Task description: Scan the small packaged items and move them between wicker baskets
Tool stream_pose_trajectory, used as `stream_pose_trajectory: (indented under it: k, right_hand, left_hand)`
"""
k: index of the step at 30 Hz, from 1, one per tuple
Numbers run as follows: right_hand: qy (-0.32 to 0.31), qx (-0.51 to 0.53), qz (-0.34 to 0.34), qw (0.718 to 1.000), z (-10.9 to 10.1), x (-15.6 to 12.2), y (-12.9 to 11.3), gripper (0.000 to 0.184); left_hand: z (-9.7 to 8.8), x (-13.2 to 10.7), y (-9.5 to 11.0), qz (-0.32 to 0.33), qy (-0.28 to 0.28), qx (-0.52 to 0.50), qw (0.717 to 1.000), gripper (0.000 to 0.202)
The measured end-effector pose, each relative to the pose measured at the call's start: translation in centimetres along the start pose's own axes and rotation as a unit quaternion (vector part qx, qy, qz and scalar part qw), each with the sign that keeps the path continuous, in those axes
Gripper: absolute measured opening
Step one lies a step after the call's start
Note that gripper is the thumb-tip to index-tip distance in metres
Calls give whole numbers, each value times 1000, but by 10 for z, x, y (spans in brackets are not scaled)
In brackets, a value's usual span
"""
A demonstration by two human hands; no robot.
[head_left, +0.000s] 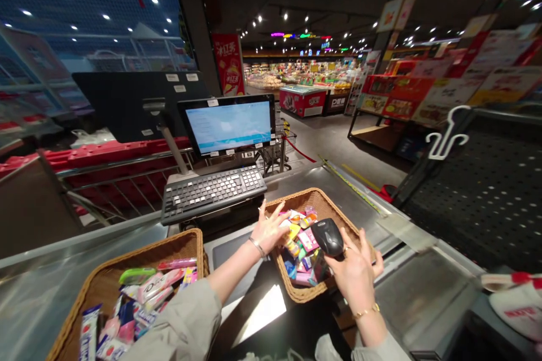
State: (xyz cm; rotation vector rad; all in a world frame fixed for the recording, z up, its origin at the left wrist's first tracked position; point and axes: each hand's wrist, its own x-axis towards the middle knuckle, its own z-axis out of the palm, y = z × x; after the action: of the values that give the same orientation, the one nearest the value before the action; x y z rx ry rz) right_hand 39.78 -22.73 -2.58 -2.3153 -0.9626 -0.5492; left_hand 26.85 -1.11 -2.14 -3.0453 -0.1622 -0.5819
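My right hand [355, 265] is at the right side of a wicker basket [292, 289]. Its thumb and forefinger straddle the near end of a black computer mouse [328, 237], which they appear to hold over the basket. The other fingers spread out towards the right rim. My left hand [271, 228] reaches over the left rim, fingers apart, above colourful small packets [308, 240] inside. Its fingertips are close to a yellow packet; whether they touch it I cannot tell. The mouse covers some of the packets.
Left of me stands a second wicker basket [91, 282] with packaged sweets, partly behind my left sleeve. Beyond my hands are a keyboard [214, 192] and a lit monitor [231, 124] on the metal counter [296, 180]. A white hanger [446, 135] hangs on a black panel at right.
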Motion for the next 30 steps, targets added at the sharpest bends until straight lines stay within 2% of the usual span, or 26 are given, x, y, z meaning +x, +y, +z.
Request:
stream_pose_trajectory:
  k: [9, 17, 23, 30]
  right_hand:
    - [-6, -19, 31, 999, -5, -3, 18, 36]
    - [-7, -18, 58, 998, -2, 1, 19, 42]
    - [-17, 20, 28, 999, 1, 7, -6, 43]
    - [-52, 52, -34, 997, 5, 12, -42, 38]
  left_hand:
    - [22, 25, 23, 119, -24, -37, 992, 14]
    - [25, 28, 23, 40, 3, 45, 998, 32]
    - [-2, 10, 20, -28, 14, 26, 999, 38]
    - [-46, -33, 15, -126, -9, 36, 991, 54]
